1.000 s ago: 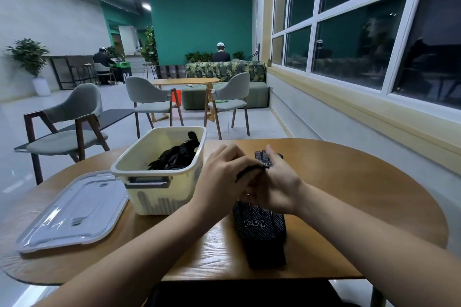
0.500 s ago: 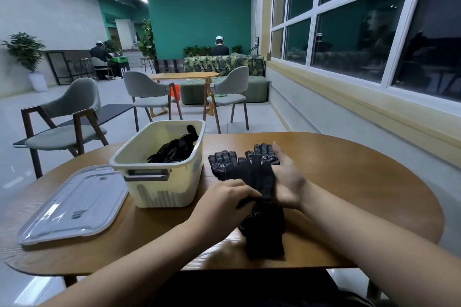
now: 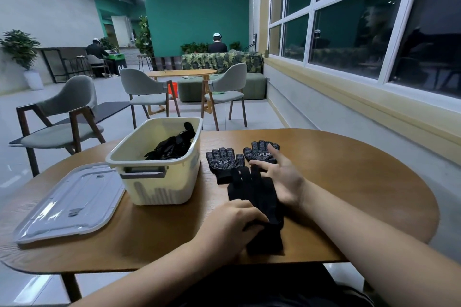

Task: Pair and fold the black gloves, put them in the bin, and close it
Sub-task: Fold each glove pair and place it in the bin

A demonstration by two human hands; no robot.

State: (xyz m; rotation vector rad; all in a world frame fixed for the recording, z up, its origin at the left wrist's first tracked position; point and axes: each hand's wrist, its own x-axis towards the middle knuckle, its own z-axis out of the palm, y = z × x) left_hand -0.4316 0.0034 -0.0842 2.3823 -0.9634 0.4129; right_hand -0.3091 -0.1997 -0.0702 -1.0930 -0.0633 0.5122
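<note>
Stacked pair [image 3: 259,197]: flat at 6 o'clock on the counter [image 3: 361,194], close to the near edge, cuffs toward the body, fingers pointing to 12 o'clock.
Handling: judged light, soft and limp; likely to fold without resistance but spring open unless pressed. Layers apt to slide apart.
Where to take hold: through both layers at the fingertip end, with the cuff pinned, then over onto the cuff.
Left hand [image 3: 229,222]: fingers curled over the cuff end, gripping and pinning it down; thumb hidden.
Right hand [image 3: 284,179]: spread and relaxed, palm edge against the pair's 3 o'clock side, holding nothing.
First loose glove [image 3: 225,163]: dotted palm up, at 11 o'clock of the pair, touching it.
Second loose glove [image 3: 259,154]: at 12 o'clock, partly under the right fingertips.
Bin [image 3: 159,189]: at 10 o'clock, open, black gloves [image 3: 172,148] inside; lid [image 3: 69,202] flat at its 8 o'clock.
Change: left hand now lower, at the cuff instead of mid-glove; right hand opened out; both loose gloves more exposed.
</note>
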